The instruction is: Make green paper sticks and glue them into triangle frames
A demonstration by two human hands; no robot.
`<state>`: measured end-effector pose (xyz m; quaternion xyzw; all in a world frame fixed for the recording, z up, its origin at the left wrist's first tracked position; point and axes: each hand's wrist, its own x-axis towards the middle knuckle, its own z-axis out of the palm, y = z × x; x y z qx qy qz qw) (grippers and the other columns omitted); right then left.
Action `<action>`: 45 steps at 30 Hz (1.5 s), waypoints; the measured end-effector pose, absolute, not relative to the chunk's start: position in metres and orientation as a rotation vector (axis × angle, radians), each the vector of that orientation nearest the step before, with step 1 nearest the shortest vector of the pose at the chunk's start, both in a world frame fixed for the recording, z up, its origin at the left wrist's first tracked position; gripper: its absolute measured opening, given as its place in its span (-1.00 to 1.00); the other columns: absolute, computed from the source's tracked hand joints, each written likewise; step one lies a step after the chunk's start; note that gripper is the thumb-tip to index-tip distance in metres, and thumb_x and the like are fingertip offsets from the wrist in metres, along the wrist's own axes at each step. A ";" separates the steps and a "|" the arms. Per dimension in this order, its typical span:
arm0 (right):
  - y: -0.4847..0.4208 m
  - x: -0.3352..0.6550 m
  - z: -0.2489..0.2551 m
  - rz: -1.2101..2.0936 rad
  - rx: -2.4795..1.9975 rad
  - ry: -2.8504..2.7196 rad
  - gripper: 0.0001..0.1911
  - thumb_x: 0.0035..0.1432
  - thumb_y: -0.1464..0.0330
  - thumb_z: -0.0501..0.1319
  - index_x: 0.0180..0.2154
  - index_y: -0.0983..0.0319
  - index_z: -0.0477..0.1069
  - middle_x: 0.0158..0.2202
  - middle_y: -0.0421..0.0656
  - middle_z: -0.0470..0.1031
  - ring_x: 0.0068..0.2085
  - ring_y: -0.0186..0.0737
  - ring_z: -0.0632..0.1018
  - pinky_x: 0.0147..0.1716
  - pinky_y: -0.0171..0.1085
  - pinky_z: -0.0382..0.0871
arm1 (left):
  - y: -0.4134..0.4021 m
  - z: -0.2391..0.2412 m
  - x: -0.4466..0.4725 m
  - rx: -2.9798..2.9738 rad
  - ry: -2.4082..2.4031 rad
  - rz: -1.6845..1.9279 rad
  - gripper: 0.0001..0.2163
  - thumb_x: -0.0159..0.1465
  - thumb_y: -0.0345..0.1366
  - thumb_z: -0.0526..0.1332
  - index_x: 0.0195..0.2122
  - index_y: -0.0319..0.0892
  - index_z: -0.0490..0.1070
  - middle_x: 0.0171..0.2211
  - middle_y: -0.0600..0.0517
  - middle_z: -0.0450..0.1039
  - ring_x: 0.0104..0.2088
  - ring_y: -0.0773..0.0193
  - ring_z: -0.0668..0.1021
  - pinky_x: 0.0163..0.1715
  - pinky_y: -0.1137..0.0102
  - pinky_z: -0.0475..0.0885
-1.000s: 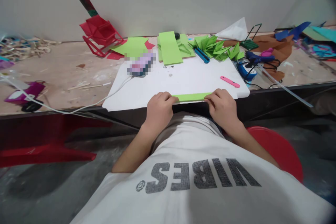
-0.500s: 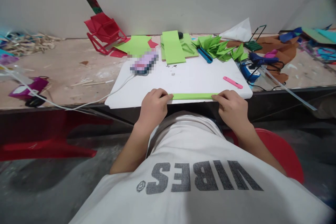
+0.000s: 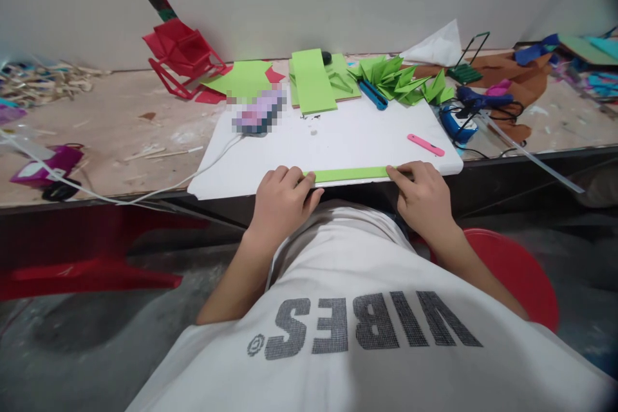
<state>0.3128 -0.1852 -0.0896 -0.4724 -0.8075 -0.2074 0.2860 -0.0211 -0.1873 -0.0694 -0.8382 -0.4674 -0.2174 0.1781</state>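
A narrow folded strip of green paper (image 3: 351, 174) lies along the front edge of the white board (image 3: 357, 140). My left hand (image 3: 284, 201) rests its fingers on the strip's left end, the thumb standing apart below the board's edge. At the other end, my right hand (image 3: 425, 196) holds the strip under a stretched index finger; its thumb is mostly hidden. Beyond the hands lie a pink cutter (image 3: 425, 145), a blue cutter (image 3: 373, 95) and flat green paper pieces (image 3: 313, 80). Folded, pointed green paper shapes (image 3: 398, 80) are heaped at the back right.
A phone (image 3: 259, 112), blurred out, sits on the board with its white cable (image 3: 212, 164) running left. A red folded model (image 3: 181, 55) stands at the back left. Right of the board are a blue glue gun (image 3: 483, 98) and a blue-and-white device (image 3: 458, 125).
My left thumb has come away from the strip and sits below the edge. The strip's right end and my right index finger have shifted slightly up the board. The view has tilted a little.
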 end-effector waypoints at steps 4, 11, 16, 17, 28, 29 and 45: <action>-0.191 0.322 -0.093 -0.547 -1.326 -2.123 -0.54 0.37 0.58 0.20 0.18 0.22 0.67 -0.06 0.06 0.65 -0.08 0.04 0.53 -0.07 -0.02 0.43 | -0.184 -0.071 -0.020 -2.341 -1.325 -0.628 -0.70 0.62 -0.14 0.20 0.01 -0.16 0.71 -0.23 -0.15 0.63 -0.18 -0.05 0.54 -0.21 0.08 0.36; -0.191 0.333 -0.095 -0.535 -1.379 -2.074 -0.60 0.32 0.57 0.23 0.04 0.17 0.73 -0.15 -0.01 0.68 -0.14 0.01 0.54 -0.15 -0.05 0.32 | -0.179 -0.089 -0.037 -2.287 -1.301 -0.881 -0.81 0.58 -0.18 0.28 -0.12 -0.05 0.69 -0.39 -0.07 0.57 -0.34 0.06 0.48 -0.28 0.14 0.32; -0.189 0.334 -0.095 -0.540 -1.364 -2.038 -0.62 0.31 0.59 0.23 -0.05 0.17 0.76 -0.17 -0.02 0.72 -0.14 0.00 0.60 -0.15 -0.05 0.30 | -0.182 -0.096 -0.058 -2.190 -1.161 -1.055 -0.87 0.52 -0.29 0.37 -0.22 -0.04 0.64 -0.42 -0.02 0.60 -0.38 0.11 0.48 -0.33 0.21 0.35; -0.190 0.334 -0.095 -0.525 -1.357 -2.021 -0.63 0.30 0.59 0.23 -0.07 0.17 0.76 -0.17 -0.02 0.73 -0.12 0.01 0.62 -0.13 -0.04 0.32 | -0.182 -0.096 -0.061 -2.200 -1.147 -1.056 -0.86 0.52 -0.31 0.37 -0.23 -0.04 0.63 -0.42 -0.01 0.60 -0.37 0.12 0.49 -0.31 0.22 0.36; -0.193 0.307 -0.091 -0.524 -1.304 -2.061 -0.63 0.31 0.59 0.24 -0.06 0.13 0.74 -0.17 -0.08 0.75 -0.14 -0.01 0.60 -0.10 -0.02 0.31 | -0.183 -0.082 -0.060 -2.286 -1.247 -0.858 -0.76 0.56 -0.39 0.23 -0.27 -0.05 0.59 -0.41 -0.03 0.54 -0.29 0.05 0.53 -0.24 0.15 0.35; -0.192 0.303 -0.091 -0.535 -1.284 -2.058 -0.65 0.34 0.57 0.24 -0.06 0.13 0.73 -0.18 -0.08 0.74 -0.15 -0.02 0.59 -0.10 -0.02 0.30 | -0.183 -0.080 -0.060 -2.299 -1.271 -0.841 -0.76 0.56 -0.38 0.22 -0.27 -0.05 0.59 -0.40 -0.03 0.55 -0.29 0.05 0.53 -0.23 0.15 0.35; -0.185 0.296 -0.085 -0.388 -1.327 -2.095 -0.52 0.15 0.71 0.17 -0.11 0.16 0.70 -0.21 -0.06 0.64 -0.17 -0.05 0.49 -0.23 -0.11 0.23 | -0.170 -0.063 -0.057 -2.434 -1.441 -0.702 -0.72 0.41 -0.54 0.18 -0.24 -0.07 0.65 -0.29 -0.06 0.69 -0.24 0.00 0.62 -0.22 0.11 0.40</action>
